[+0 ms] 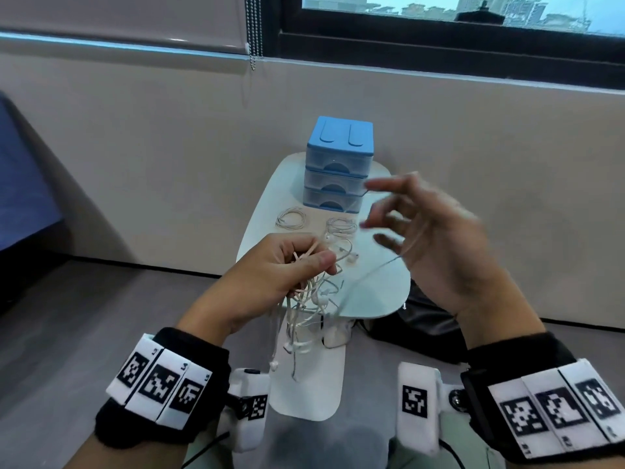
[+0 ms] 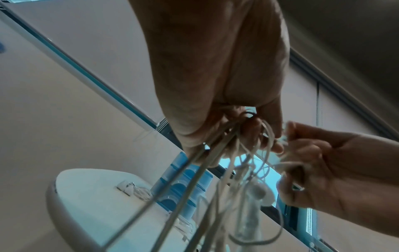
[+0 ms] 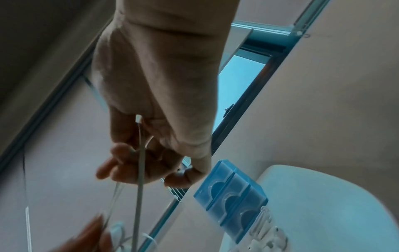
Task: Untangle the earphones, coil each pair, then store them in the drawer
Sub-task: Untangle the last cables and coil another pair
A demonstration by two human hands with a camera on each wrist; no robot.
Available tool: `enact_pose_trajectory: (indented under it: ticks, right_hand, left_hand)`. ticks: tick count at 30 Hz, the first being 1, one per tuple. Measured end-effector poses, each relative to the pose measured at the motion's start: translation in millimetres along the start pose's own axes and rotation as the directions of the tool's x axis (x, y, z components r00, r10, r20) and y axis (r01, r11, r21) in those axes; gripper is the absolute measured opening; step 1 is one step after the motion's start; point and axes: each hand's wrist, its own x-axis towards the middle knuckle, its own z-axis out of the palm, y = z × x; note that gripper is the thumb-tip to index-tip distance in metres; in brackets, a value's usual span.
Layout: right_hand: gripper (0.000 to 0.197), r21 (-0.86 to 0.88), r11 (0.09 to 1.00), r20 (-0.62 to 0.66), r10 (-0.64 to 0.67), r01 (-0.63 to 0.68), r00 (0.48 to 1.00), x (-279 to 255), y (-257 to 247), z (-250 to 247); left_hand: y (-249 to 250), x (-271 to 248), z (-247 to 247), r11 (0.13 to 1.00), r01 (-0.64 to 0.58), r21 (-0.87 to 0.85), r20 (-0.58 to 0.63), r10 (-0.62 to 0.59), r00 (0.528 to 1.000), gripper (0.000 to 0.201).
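My left hand [image 1: 304, 265] grips a tangle of white earphone cables [image 1: 306, 316] above the near edge of the small white table [image 1: 378, 292]; loose ends and earbuds hang below it. My right hand [image 1: 399, 218], blurred, is raised to the right. One cable [image 3: 139, 170] from the tangle runs across its palm, with the fingers curled loosely round it and a plug end near the palm. Two coiled pairs [image 1: 291, 219] [image 1: 341, 226] lie on the table in front of the blue three-drawer unit [image 1: 340, 164]. All the drawers are closed.
A loose earbud [image 1: 353, 257] lies on the table near the right coil. A dark bag [image 1: 422, 319] sits on the floor under the table's right side. The table's white base [image 1: 307, 384] stands between my knees. Behind the drawers is the wall.
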Motion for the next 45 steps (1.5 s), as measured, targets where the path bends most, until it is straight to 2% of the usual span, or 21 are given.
enact_pose_trajectory:
  ticks: [3,6,8,10,12,13,15,17,18,20,24,26,29,31,33,35,37,39,40,42,45]
  right_hand:
    - [0.038,0.124,0.973,-0.231,-0.162,0.194,0.96,4.1,-1.1,-10.5]
    - [0.035,0.097,0.956,-0.479,-0.2,0.278,0.855,4.6,-0.7,-20.9]
    - [0.035,-0.058,0.985,-0.581,-0.165,0.162,0.797,3.8,4.3,-29.6]
    - [0.028,-0.289,0.956,-0.612,-0.145,-0.049,0.777,1.7,13.5,-35.6]
    - [0.006,-0.439,0.879,-0.593,-0.128,-0.185,0.795,-1.2,21.9,-36.3]
    - [0.024,-0.488,0.846,-0.58,-0.131,-0.215,0.804,-3.5,24.3,-35.4]
    - [0.048,-0.555,0.82,-0.46,-0.16,-0.142,0.873,-6.1,25.2,-26.7]
    - [0.045,-0.611,0.791,-0.175,-0.106,-0.023,0.979,-7.7,24.9,-13.9]
    - [0.036,-0.624,0.782,-0.027,-0.025,0.003,0.999,-9.3,25.8,-8.1]
    - [0.016,-0.652,0.758,0.134,0.103,0.009,0.986,-11.5,26.2,1.5]
    - [0.03,-0.666,0.746,0.118,0.066,0.03,0.991,-11.9,19.5,1.4]
    - [0.034,-0.569,0.822,0.064,0.031,0.01,0.997,-11.5,14.9,0.3]
    - [0.031,-0.271,0.962,-0.046,-0.052,0.038,0.998,-9.4,9.1,0.4]
    - [0.029,-0.109,0.986,-0.201,-0.145,0.125,0.969,-6.5,2.6,-3.5]
    - [0.028,0.024,0.974,-0.395,-0.197,0.225,0.897,-4.7,-5.2,-11.7]
    - [0.026,0.056,0.946,-0.604,-0.223,0.32,0.765,-4.0,-12.6,-22.6]
    - [0.026,-0.031,0.898,-0.758,-0.307,0.439,0.576,-4.8,-16.2,-35.8]
    - [0.023,-0.153,0.836,-0.809,-0.412,0.526,0.42,-6.6,-16.4,-50.7]
    - [0.013,-0.189,0.814,-0.805,-0.449,0.55,0.388,-8.0,-16.6,-55.4]
    - [0.012,-0.163,0.809,-0.786,-0.452,0.564,0.421,-10.5,-15.2,-58.0]
    - [0.036,-0.105,0.882,-0.703,-0.393,0.46,0.593,-10.4,-4.3,-44.7]
  left_hand:
    - [-2.0,-2.5,-1.6,1.0,0.003,-0.016,-0.03,-0.003,1.0,0.027]
    - [-0.8,-3.9,-1.8,1.0,-0.004,-0.028,-0.065,0.003,0.998,0.027]
    - [2.5,-3.1,-0.4,0.999,-0.008,-0.034,-0.096,0.005,0.995,0.028]
    - [5.8,-1.5,2.2,1.0,-0.013,-0.011,-0.11,0.012,0.994,0.03]
    - [8.4,-0.5,5.8,0.999,-0.024,0.027,-0.1,0.026,0.995,0.03]
    - [9.3,0.5,9.1,0.999,-0.028,0.043,-0.085,0.031,0.996,0.031]
    - [10.1,0.5,12.6,0.997,-0.025,0.078,-0.058,0.03,0.998,0.031]
    - [10.5,1.9,17.1,0.994,-0.011,0.11,-0.016,0.013,1.0,0.032]
    - [9.8,2.9,19.4,0.993,-0.003,0.116,0.003,0.003,1.0,0.032]
    - [10.2,4.5,20.9,0.993,0.004,0.118,0.012,-0.006,1.0,0.032]
    - [9.7,3.5,13.7,0.996,-0.018,0.086,-0.011,0.019,1.0,0.033]
    - [7.0,1.9,9.8,0.997,-0.018,0.07,-0.016,0.019,1.0,0.032]
    - [4.8,-0.4,7.8,1.0,-0.012,0.023,-0.008,0.012,1.0,0.029]
    - [5.3,-1.3,6.8,1.0,-0.009,-0.004,-0.017,0.008,1.0,0.028]
    - [5.8,-2.0,4.8,1.0,-0.006,-0.024,-0.026,0.005,1.0,0.027]
    - [4.9,-1.9,2.2,0.999,-0.008,-0.037,-0.028,0.007,1.0,0.026]
    - [3.4,-2.0,0.3,0.999,-0.004,-0.048,-0.028,0.002,1.0,0.023]
    - [2.1,-2.8,-0.1,0.999,0.004,-0.053,-0.025,-0.005,1.0,0.022]
    - [2.0,-3.2,0.3,0.999,0.009,-0.054,-0.023,-0.011,1.0,0.021]
    - [2.1,-3.6,1.5,0.999,0.014,-0.051,-0.031,-0.016,0.999,0.02]
    - [3.2,-1.1,6.1,1.0,0.016,-0.026,-0.07,-0.018,0.997,0.022]
